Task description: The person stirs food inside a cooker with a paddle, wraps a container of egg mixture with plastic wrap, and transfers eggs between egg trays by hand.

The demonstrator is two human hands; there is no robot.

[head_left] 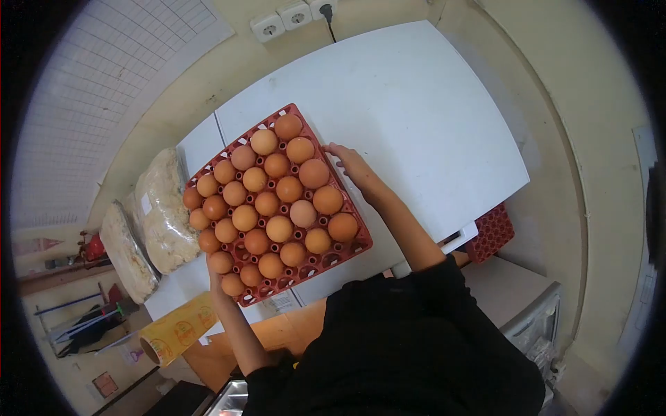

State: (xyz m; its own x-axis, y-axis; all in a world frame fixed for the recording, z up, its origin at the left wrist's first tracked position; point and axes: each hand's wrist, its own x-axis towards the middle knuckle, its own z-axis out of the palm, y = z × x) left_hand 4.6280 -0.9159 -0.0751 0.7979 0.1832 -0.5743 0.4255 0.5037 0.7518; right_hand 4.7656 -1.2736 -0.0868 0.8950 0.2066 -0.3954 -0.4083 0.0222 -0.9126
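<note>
A red plastic egg tray (363,244) holds many brown eggs (279,228), with several bare cups along its near edge. It is tilted in the view, over the white lid of a chest-like appliance (409,118). My left hand (215,269) grips the tray at its lower left edge, its fingers mostly hidden beneath. At the right side, my right hand (352,166) holds the tray's edge, fingertips against the rim. Whether the tray rests on the surface or is lifted cannot be told.
Clear bags of pale flaky material (166,215) lie left of the tray. A yellow roll of wrap (179,329) sits nearer me. Another red egg tray (491,232) stands lower right, by a grey-topped cabinet (513,288). Wall sockets (295,14) with a plugged cord are behind.
</note>
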